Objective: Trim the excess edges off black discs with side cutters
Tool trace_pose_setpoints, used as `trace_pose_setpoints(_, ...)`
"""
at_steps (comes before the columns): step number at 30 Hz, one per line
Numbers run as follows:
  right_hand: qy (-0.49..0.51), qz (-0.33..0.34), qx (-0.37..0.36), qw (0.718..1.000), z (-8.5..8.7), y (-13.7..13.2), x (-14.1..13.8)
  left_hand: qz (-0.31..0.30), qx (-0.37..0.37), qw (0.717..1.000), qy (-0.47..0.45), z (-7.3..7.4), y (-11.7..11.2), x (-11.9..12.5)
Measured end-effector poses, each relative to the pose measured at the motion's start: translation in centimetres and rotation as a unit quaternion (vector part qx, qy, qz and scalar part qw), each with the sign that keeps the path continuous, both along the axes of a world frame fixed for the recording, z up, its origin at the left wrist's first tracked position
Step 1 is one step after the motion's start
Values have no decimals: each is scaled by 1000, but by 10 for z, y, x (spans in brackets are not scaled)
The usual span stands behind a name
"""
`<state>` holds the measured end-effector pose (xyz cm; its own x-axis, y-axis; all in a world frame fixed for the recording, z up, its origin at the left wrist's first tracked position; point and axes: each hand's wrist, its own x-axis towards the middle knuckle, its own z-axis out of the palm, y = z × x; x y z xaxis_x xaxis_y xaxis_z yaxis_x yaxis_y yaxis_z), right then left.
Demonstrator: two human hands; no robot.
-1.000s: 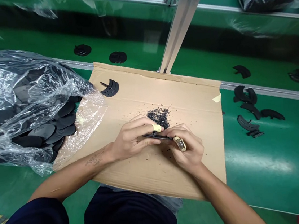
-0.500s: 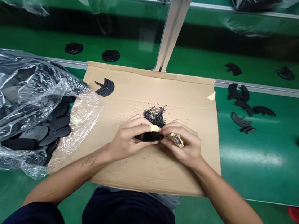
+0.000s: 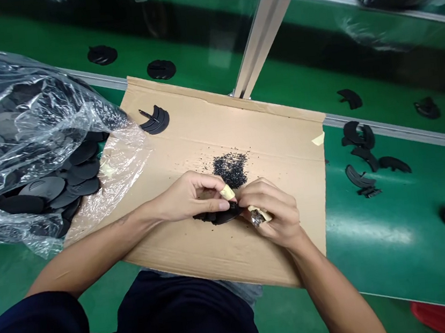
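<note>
A dark, rounded black plastic part [image 3: 225, 216] is held low over the cardboard sheet [image 3: 201, 255], tilted since a moment ago. My left hand [image 3: 188, 197] pinches it at its upper side between thumb and index finger; pale tape wraps that index fingertip. Fingers of my right hand [image 3: 274, 211] meet the part's right end. Closed inside that hand is a small tool wrapped in pale tape, with a shiny butt end [image 3: 257, 218]; its tip is hidden. Just beyond the hands lies a pile of black shavings [image 3: 231, 170].
On the left, a clear plastic bag [image 3: 34, 119] spills several black discs [image 3: 42, 188]. A cut curved piece [image 3: 155, 119] rests on the cardboard's far left. Several curved black pieces [image 3: 358, 133] lie on the green table [image 3: 383, 255] to the right. A metal post [image 3: 266, 31] stands behind.
The black part has turned so its ridged side shows more. My left fingers have shifted to a thumb-and-index pinch on top. The view has moved slightly.
</note>
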<state>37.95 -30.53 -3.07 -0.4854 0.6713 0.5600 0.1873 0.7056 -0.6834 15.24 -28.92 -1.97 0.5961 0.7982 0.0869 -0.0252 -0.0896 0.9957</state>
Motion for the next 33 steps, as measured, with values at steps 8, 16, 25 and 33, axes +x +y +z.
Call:
trace_pose_setpoints(8, -27, 34, -17, 999, 1, 5, 3, 0, 144, 985, 92, 7, 1, -1)
trace_pose_setpoints(16, -17, -78, -13, 997, 6, 2, 1, 98, 225, 967, 71, -9, -7, 8)
trace_pose_setpoints(25, -151, -131, 32, 979, 2, 14, 11, 161, 326, 929, 68, -11, -5, 8)
trace_pose_setpoints(33, -213, -135, 76, 965, -2, 11, 11, 151, 336, 928, 62, -14, -3, 8)
